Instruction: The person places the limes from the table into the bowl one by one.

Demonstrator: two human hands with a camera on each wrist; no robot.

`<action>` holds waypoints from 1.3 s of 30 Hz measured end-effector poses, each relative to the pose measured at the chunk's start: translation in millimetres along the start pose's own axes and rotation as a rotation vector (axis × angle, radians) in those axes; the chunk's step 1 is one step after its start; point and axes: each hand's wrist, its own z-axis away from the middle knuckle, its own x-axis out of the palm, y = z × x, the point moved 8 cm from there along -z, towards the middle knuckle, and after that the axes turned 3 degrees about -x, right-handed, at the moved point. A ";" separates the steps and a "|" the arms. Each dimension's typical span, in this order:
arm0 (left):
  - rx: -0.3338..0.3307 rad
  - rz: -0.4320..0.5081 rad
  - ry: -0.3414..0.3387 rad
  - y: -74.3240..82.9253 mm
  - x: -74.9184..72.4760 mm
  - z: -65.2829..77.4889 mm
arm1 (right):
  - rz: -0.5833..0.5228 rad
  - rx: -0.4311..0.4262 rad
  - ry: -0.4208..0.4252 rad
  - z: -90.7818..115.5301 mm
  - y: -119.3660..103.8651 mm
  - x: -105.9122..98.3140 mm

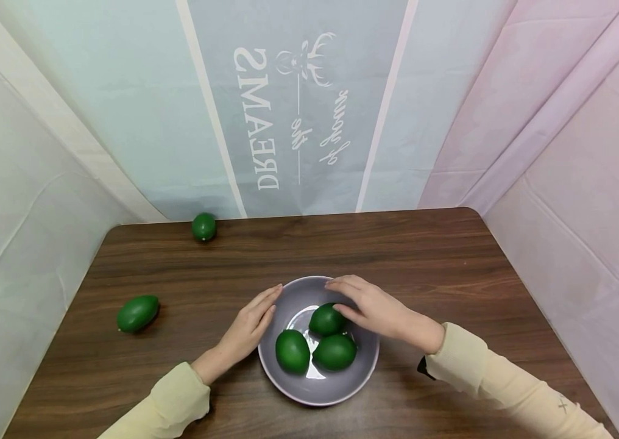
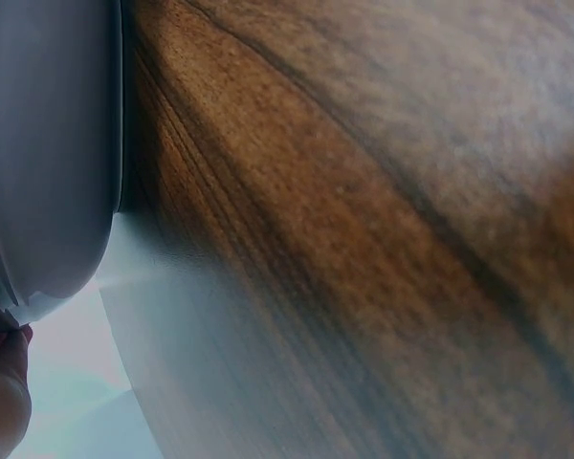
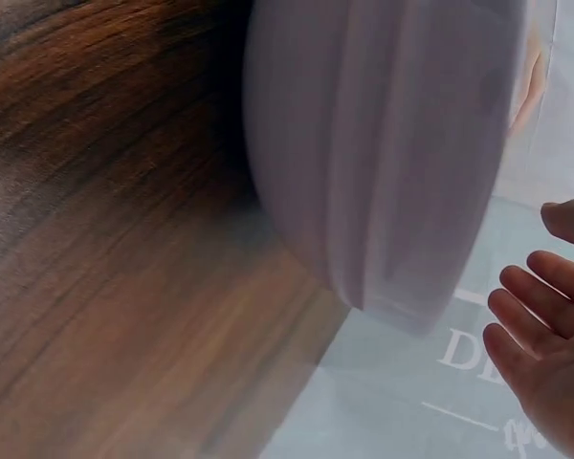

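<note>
In the head view, the grey-lilac bowl (image 1: 317, 391) stands on the desk (image 1: 424, 256), away from its back edge and about midway between the side edges; its sloping wall probably keeps the three limes (image 1: 292, 352) inside gathered together at the bottom. One loose lime (image 1: 203, 227) lies at the back edge, near the back-left corner, another lime (image 1: 138, 314) nearer the left edge. The left hand (image 1: 249, 326) lies along the bowl's left rim, fingers straight and close together, gripping nothing; the right hand (image 1: 372, 308) reaches over the far-right rim, thumb apart, perhaps for access to the rearmost lime, though contact is unclear. The left wrist view shows mostly bowl wall and desk, so finger contact cannot be told. In the right wrist view the right fingers are relaxed, slightly spread and holding nothing.
</note>
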 end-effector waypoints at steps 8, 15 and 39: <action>0.001 0.006 -0.002 -0.3 0.0 0.3 | -0.018 0.051 0.086 7.5 14.0 1.6; 0.002 0.003 -0.002 -0.9 0.2 0.2 | -0.061 0.097 0.101 12.1 25.0 5.7; -0.004 0.014 -0.001 -1.5 0.2 -0.3 | -0.100 0.171 0.177 20.5 43.0 17.1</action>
